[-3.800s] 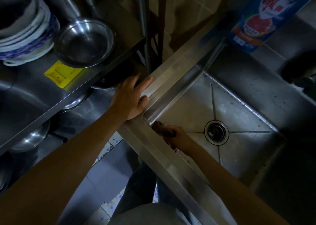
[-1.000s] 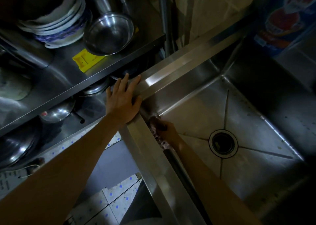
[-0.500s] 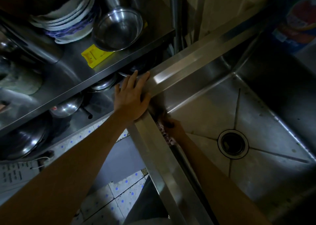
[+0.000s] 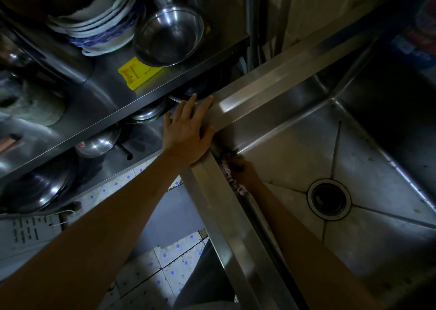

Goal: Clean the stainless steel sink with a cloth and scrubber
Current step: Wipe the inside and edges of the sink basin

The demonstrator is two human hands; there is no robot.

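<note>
Head view: your left hand (image 4: 188,135) lying flat, fingers straight, on corner of sink rim (image 4: 266,83), gripping nothing. Your right hand (image 4: 243,168) reaching down inside sink (image 4: 295,144), pressing pinkish cloth (image 4: 232,180) against near wall at corner; cannot tell how tightly fingers are curling. Steel basin looking dull, speckled with grime, creases running to drain (image 4: 329,200). Shelf (image 4: 106,118) at left carrying steel bowl (image 4: 168,34).

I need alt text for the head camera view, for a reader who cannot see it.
Seen from above in dim light, the right hand holds a cloth against the inner near wall of a stainless steel sink, in its corner. The left hand rests flat on the sink's rim. A steel bowl and stacked plates sit on a shelf at left.
</note>
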